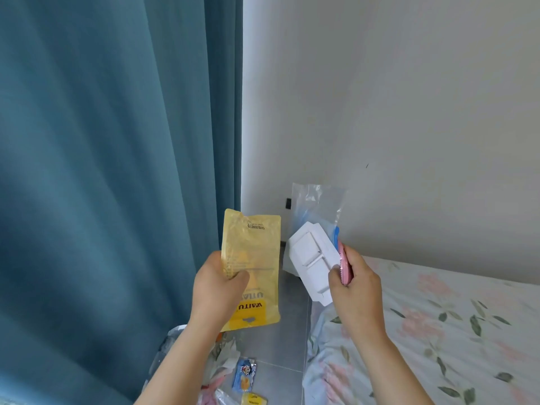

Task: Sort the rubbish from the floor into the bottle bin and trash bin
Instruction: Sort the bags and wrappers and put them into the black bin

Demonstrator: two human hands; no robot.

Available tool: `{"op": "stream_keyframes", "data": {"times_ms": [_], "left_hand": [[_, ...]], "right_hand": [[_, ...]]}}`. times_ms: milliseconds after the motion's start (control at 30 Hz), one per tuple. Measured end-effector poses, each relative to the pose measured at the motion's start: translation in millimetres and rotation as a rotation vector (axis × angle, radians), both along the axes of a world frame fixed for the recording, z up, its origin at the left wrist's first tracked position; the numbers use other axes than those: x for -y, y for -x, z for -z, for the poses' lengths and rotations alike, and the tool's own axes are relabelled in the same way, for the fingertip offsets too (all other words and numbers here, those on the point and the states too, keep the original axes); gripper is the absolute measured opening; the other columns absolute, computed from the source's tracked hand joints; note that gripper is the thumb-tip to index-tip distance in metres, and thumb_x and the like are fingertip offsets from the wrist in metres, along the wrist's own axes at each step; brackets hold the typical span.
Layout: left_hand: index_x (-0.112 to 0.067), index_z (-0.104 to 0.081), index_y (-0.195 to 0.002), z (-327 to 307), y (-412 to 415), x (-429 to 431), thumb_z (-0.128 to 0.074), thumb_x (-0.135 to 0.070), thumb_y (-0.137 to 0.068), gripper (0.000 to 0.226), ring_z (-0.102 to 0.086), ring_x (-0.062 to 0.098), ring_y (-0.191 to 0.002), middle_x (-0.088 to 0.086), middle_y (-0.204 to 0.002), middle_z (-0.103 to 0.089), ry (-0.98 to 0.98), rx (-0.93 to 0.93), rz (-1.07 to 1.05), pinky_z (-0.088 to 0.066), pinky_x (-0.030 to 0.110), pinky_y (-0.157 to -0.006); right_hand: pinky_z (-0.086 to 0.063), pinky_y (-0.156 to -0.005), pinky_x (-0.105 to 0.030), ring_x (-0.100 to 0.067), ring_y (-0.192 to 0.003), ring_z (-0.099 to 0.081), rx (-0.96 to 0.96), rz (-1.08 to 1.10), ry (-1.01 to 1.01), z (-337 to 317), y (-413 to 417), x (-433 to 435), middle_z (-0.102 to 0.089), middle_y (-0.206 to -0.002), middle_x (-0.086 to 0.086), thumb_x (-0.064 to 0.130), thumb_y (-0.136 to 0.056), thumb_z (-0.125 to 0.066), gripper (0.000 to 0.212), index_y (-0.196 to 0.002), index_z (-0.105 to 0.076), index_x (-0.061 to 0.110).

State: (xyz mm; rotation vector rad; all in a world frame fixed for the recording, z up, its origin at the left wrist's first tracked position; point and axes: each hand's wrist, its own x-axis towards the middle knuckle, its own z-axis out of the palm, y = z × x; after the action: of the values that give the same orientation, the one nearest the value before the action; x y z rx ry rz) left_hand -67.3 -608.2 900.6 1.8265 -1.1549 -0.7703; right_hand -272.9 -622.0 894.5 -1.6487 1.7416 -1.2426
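My left hand (pixel 217 285) grips a yellow plastic pouch (pixel 252 258), held upside down at chest height in front of the curtain edge. My right hand (pixel 355 280) pinches a bundle of wrappers: a white card tray (pixel 312 258), a clear plastic bag (pixel 317 204) rising behind it, and thin pink and blue packets (pixel 342 263) against my fingers. Both hands are raised side by side, a small gap between the pouch and the tray. No bin is in view.
A teal curtain (pixel 117 171) fills the left. A bed with a floral sheet (pixel 438 331) is at the right. On the grey tile floor (pixel 280 346) below lie several wrappers, among them a blue packet (pixel 245 375) and a small yellow one (pixel 254 400).
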Motion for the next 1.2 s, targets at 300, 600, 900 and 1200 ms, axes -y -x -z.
{"op": "stream_keyframes", "data": {"times_ms": [300,600,900,1200], "left_hand": [[-0.023,-0.054,-0.093,11,-9,7,-0.056,-0.013,-0.088,0.011,-0.055,0.008,-0.073,-0.006,-0.084,-0.060,-0.051,0.017,0.044,-0.039,0.020,-0.054],[-0.023,-0.054,-0.092,15,-44,41,-0.054,-0.013,-0.088,0.011,-0.054,0.007,-0.073,-0.008,-0.082,-0.059,-0.072,0.051,0.146,-0.037,0.021,-0.053],[-0.020,-0.055,-0.096,29,-40,103,-0.056,-0.016,-0.088,0.009,-0.056,0.007,-0.075,-0.006,-0.086,-0.061,-0.107,0.023,0.176,-0.039,0.021,-0.054],[-0.024,-0.054,-0.086,37,15,223,-0.057,-0.011,-0.085,0.013,-0.056,0.008,-0.074,-0.007,-0.083,-0.061,-0.121,0.021,0.169,-0.039,0.023,-0.053]], "right_hand": [[-0.050,-0.066,-0.034,-0.017,-0.075,-0.057,-0.060,0.035,-0.079,13,2,2,-0.062,-0.084,0.005,0.004,-0.088,-0.053,0.043,-0.125,-0.057,0.023],[-0.054,-0.073,-0.039,-0.018,-0.088,-0.060,-0.101,0.124,-0.127,11,-18,13,-0.061,-0.096,0.008,0.002,-0.087,-0.053,0.048,-0.130,-0.055,0.023],[-0.050,-0.062,-0.026,-0.012,-0.082,-0.059,-0.100,0.158,-0.147,25,-7,70,-0.063,-0.093,0.010,0.003,-0.087,-0.052,0.046,-0.128,-0.055,0.024],[-0.037,-0.052,-0.018,-0.008,-0.063,-0.054,-0.085,0.190,-0.143,36,53,182,-0.058,-0.070,0.014,0.002,-0.086,-0.051,0.038,-0.117,-0.061,0.022]]}}
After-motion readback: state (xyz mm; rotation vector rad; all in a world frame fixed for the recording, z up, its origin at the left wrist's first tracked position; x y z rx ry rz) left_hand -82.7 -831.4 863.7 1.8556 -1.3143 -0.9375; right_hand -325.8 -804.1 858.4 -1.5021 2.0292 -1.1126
